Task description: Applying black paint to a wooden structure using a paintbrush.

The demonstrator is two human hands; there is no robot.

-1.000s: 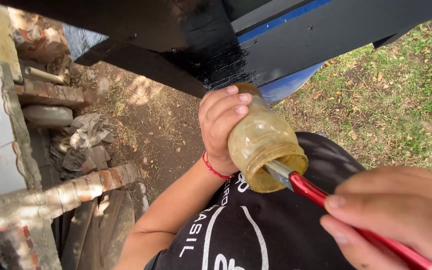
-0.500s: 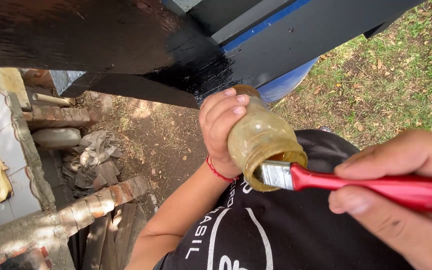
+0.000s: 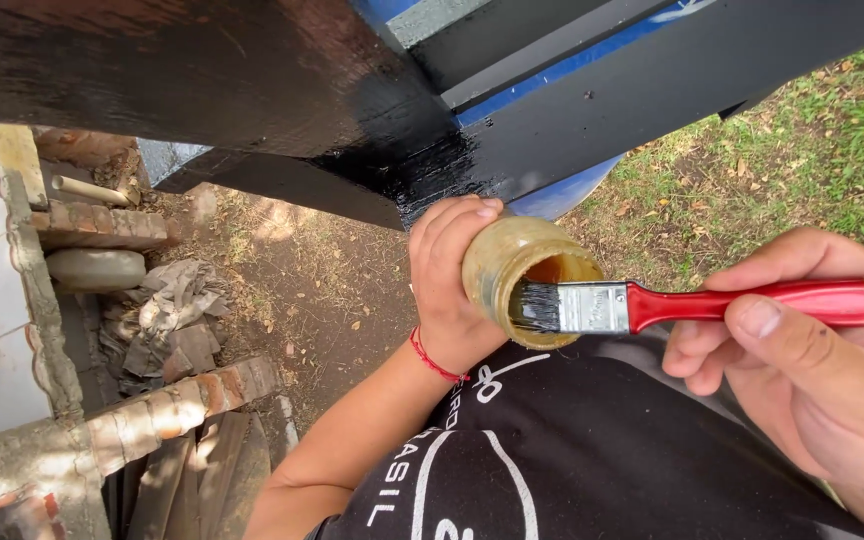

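Your left hand (image 3: 452, 290) is wrapped tight round the jar (image 3: 522, 275), held up in front of your chest w/ its mouth tipped toward you. Your right hand (image 3: 802, 370) pinches the brush (image 3: 652, 305) by its red handle, grip closed on it. A sec ago the brush pointed steeply into the jar; now it lies level across the mouth, dark bristles resting on the rim. Looks like you're wiping off the excess, so the load is prob done. Above, the black beam (image 3: 252, 70) shines wet near the joint w/ the crossing beam. Bricks (image 3: 102, 225) and rags (image 3: 167, 300) lie on the dirt below left; grass (image 3: 812, 150) to the right.
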